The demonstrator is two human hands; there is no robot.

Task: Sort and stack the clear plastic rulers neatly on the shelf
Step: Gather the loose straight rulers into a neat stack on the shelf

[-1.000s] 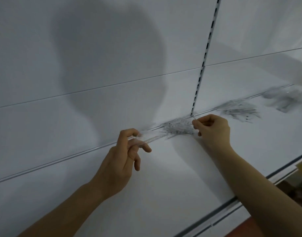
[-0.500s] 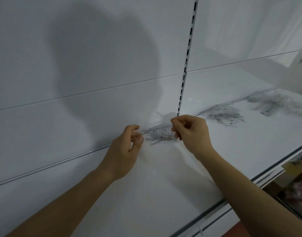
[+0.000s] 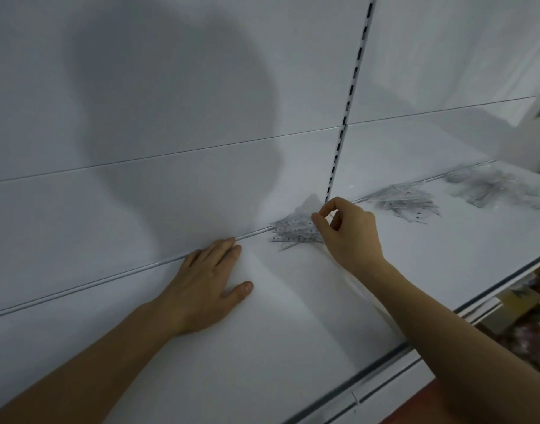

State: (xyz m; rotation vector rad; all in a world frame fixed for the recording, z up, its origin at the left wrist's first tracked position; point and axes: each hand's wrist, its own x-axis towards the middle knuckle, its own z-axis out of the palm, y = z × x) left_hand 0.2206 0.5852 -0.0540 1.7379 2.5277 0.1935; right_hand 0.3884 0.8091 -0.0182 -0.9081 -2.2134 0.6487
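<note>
A small pile of clear plastic rulers lies at the back of the white shelf, against the rear panel. My right hand sits at the pile's right end, thumb and forefinger pinching the edge of the rulers there. My left hand lies flat on the shelf to the left of the pile, fingers straight, holding nothing. Two more loose heaps of clear rulers lie further right: a middle heap and a far heap.
A slotted upright rail runs down the back panel just above the near pile. The shelf's front edge runs diagonally at lower right, with boxes and goods below it. My head's shadow falls on the back wall.
My left hand has let go of the rulers, moved down and left, and now lies flat on the shelf. The rulers rest on the shelf, my right hand still at their right end.
</note>
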